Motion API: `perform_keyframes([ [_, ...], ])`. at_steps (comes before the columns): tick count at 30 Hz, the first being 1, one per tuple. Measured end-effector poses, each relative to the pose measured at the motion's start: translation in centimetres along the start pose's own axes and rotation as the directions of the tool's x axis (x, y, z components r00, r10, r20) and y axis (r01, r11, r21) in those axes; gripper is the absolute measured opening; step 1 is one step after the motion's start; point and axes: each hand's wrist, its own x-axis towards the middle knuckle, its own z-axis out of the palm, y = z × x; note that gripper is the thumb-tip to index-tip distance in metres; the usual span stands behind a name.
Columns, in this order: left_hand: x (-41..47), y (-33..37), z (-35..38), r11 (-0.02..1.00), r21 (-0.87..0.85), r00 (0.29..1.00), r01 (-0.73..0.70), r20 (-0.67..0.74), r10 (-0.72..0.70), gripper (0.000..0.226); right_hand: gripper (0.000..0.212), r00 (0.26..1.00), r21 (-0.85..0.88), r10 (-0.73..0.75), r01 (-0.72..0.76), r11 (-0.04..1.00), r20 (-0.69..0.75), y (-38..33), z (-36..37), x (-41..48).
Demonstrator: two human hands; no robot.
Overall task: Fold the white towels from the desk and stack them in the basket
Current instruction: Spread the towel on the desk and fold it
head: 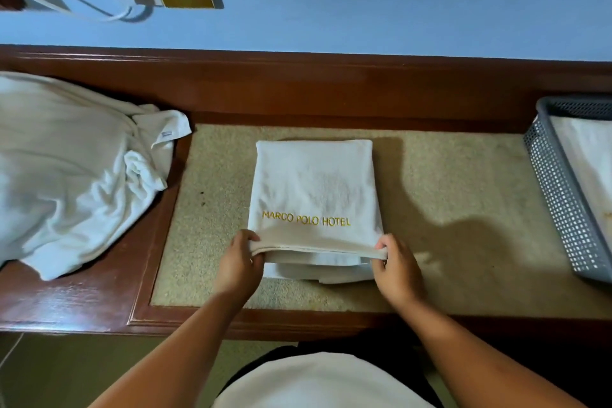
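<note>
Both hands (238, 262) pinching towel (314, 189) edge

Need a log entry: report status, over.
Left hand and right hand pinch near edge of folded towel. Basket at right, nothing between. Unfolded pile at left.

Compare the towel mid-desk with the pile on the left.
The middle towel is folded into a neat rectangle; the left pile lies crumpled. The middle towel shows gold lettering; the left pile shows none. The left hand and right hand grip the middle towel; the left pile lies untouched. Both are white.
</note>
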Motion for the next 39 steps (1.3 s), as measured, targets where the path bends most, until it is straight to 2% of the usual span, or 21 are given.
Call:
perform_keyframes([
  [3, -0.5, 0.1, -0.5, 1.000, 0.031, 0.997, -0.003, -0.073, 0.005, 0.034, 0.028, 0.995, -0.135, -0.037, 0.024, 0.991, -0.093, -0.6, -0.2, 0.0],
  [5, -0.7, -0.6, -0.6, 0.993, 0.117, 0.999, -0.021, -0.035, 0.025, 0.036, 0.031, 0.999, -0.197, -0.032, 0.030, 0.980, -0.005, -0.1, -0.2, -0.2],
  [8, -1.2, -1.7, -0.4, 0.937, 0.328, 0.992, -0.122, 0.081, 0.101, 0.035, 0.023, 0.971, -0.281, 0.036, 0.033, 0.959, 0.235, 0.8, -0.4, -0.4],
  [10, -1.7, -2.2, -0.4, 0.898, 0.396, 0.979, -0.190, 0.145, 0.143, 0.039, 0.023, 0.971, -0.272, 0.004, 0.062, 0.960, 0.239, 1.0, -0.7, -0.7],
  [13, -2.5, -3.3, -0.3, 0.872, 0.433, 0.972, -0.230, 0.143, 0.185, 0.046, 0.030, 0.973, -0.230, -0.076, 0.127, 0.965, 0.218, 1.5, -0.9, -1.7],
  [17, -3.4, -3.8, 0.3, 0.819, 0.536, 0.961, -0.203, 0.268, 0.062, 0.038, 0.024, 0.930, -0.310, -0.014, 0.137, 0.941, 0.368, 2.3, -0.9, -2.4],
  [19, -3.6, -3.7, 0.2, 0.842, 0.504, 0.949, -0.193, 0.313, 0.030, 0.038, 0.018, 0.941, -0.281, -0.030, 0.130, 0.951, 0.336, 2.8, -0.6, -2.7],
  [21, -3.2, -3.8, -0.2, 0.904, 0.398, 0.948, -0.159, 0.316, 0.028, 0.035, 0.006, 0.958, -0.231, -0.001, 0.070, 0.970, 0.286, 2.6, -0.5, -2.5],
  [24, -2.5, -3.6, -0.5, 0.995, 0.096, 0.973, 0.014, 0.226, -0.036, 0.026, 0.020, 0.965, 0.006, 0.213, -0.216, 0.976, 0.154, 1.7, -0.3, -1.6],
  [26, -1.7, -2.2, -0.4, 0.981, -0.047, 0.974, 0.187, 0.142, -0.179, 0.022, 0.031, 0.907, 0.118, 0.410, -0.419, 0.900, 0.095, 0.5, -0.1, -0.7],
  [28, -0.7, -1.0, 0.0, 0.931, -0.108, 0.933, 0.348, 0.142, -0.332, 0.029, 0.041, 0.863, 0.126, 0.483, -0.501, 0.856, 0.149, -0.6, 0.1, 0.2],
  [29, -0.1, -0.6, 0.1, 0.902, -0.131, 0.907, 0.412, 0.153, -0.392, 0.034, 0.039, 0.850, 0.095, 0.486, -0.511, 0.854, 0.201, -0.9, 0.1, 0.6],
  [31, 0.7, -0.5, 0.3, 0.885, -0.126, 0.891, 0.448, 0.148, -0.430, 0.028, 0.042, 0.834, 0.024, 0.488, -0.511, 0.859, 0.257, -1.1, 0.2, 1.3],
  [33, 0.7, -0.7, 0.3, 0.906, -0.072, 0.905, 0.416, 0.125, -0.406, 0.016, 0.045, 0.851, -0.022, 0.474, -0.482, 0.876, 0.226, -0.6, -0.1, 1.0],
  [35, 0.5, -0.8, 0.4, 0.924, -0.020, 0.917, 0.382, 0.137, -0.376, 0.013, 0.038, 0.865, -0.100, 0.459, -0.449, 0.888, 0.203, -0.2, 0.0, 0.1],
  [38, 0.4, -0.3, 0.9, 0.929, 0.060, 0.920, 0.364, 0.134, -0.369, 0.018, 0.031, 0.870, -0.128, 0.478, -0.464, 0.877, 0.123, -0.1, 1.3, -0.9],
  [39, 0.5, 0.0, 1.1, 0.935, 0.113, 0.933, 0.336, 0.097, -0.347, 0.028, 0.043, 0.893, -0.123, 0.448, -0.440, 0.889, 0.042, -0.6, 1.6, -0.9],
])
